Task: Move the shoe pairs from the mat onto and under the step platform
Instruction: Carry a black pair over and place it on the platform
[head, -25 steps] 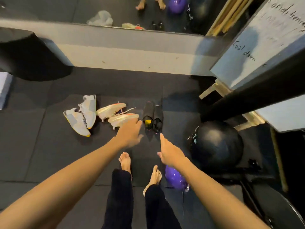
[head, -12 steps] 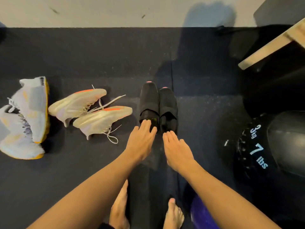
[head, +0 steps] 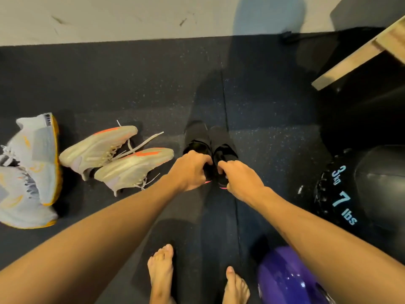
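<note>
Left hand (head: 189, 171) and right hand (head: 242, 179) each clamped on a black shoe's (head: 197, 139) heel mid-mat (head: 131, 88); best lifted together, level, clear of the cream pair (head: 116, 154).

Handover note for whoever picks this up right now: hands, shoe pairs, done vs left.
Left hand: closed on the heel of the left black shoe.
Right hand: closed on the heel of the right black shoe.
Black pair is side by side on the mat; lift not evident.
Cream-and-orange pair lies on the mat left of them; white-and-yellow pair at far left.
Done: no pair moved. Left: all three pairs. Step platform not identifiable in view.
</note>
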The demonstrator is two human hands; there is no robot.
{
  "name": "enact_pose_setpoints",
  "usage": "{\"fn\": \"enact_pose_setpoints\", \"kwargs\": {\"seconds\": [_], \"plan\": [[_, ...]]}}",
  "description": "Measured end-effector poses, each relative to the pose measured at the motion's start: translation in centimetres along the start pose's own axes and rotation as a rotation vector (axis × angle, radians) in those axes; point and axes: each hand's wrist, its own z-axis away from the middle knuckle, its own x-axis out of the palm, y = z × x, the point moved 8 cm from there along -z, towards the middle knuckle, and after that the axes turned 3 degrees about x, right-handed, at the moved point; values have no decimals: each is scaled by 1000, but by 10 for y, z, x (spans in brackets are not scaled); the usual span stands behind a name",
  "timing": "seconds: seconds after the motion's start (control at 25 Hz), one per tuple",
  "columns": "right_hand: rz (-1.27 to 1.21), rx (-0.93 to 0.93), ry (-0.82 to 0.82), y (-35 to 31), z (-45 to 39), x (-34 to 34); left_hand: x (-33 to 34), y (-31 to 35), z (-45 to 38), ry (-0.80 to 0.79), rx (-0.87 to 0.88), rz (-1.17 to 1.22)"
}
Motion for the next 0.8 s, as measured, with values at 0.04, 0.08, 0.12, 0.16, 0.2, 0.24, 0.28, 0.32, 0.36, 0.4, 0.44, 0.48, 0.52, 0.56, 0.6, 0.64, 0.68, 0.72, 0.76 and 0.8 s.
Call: {"fn": "enact_pose_setpoints", "kwargs": {"seconds": [0.04, 0.08, 0.12, 0.16, 0.2, 0.24, 0.28, 0.32, 0.36, 0.4, 0.44, 0.48, 0.52, 0.56, 0.6, 0.64, 0.68, 0.72, 0.76, 0.8], "plan": [[-110, 40, 25, 1, 6, -35, -35, 12, -1, 51, -35, 70], [-228, 93, 59, 2, 13, -74, -74, 26, 1, 103, -74, 145], [-341, 142, 106, 0, 24, -115, -115, 42, 6, 158, -108, 215], [-422, 184, 162, -3, 40, -160, -158, 62, 13, 207, -136, 268], [-462, 211, 217, -8, 58, -203, -198, 83, 22, 235, -147, 294], [-483, 209, 263, -16, 79, -242, -235, 106, 36, 244, -137, 299], [-496, 192, 312, -29, 105, -292, -280, 135, 53, 263, -102, 284], [-515, 174, 359, -42, 135, -345, -327, 169, 72, 286, -57, 245], [-535, 157, 407, -56, 170, -398, -375, 205, 95, 317, 1, 197], [-546, 143, 460, -71, 207, -450, -423, 242, 120, 360, 59, 156], [-549, 125, 522, -86, 242, -502, -472, 276, 143, 413, 104, 121], [-553, 106, 583, -102, 277, -552, -520, 307, 166, 467, 131, 96], [-549, 90, 623, -119, 310, -594, -563, 337, 189, 520, 152, 79], [-530, 75, 649, -135, 339, -628, -600, 362, 210, 571, 166, 63], [-506, 63, 683, -149, 366, -658, -634, 389, 230, 620, 197, 50], [-483, 60, 732, -163, 398, -690, -669, 421, 254, 661, 248, 23], [-467, 60, 773, -176, 427, -715, -697, 449, 276, 690, 308, -6], [-454, 61, 810, -186, 458, -735, -718, 474, 298, 707, 371, -24], [-442, 67, 856, -193, 488, -753, -734, 499, 318, 708, 432, -39], [-431, 88, 903, -197, 518, -768, -746, 522, 335, 694, 476, -60]]}}
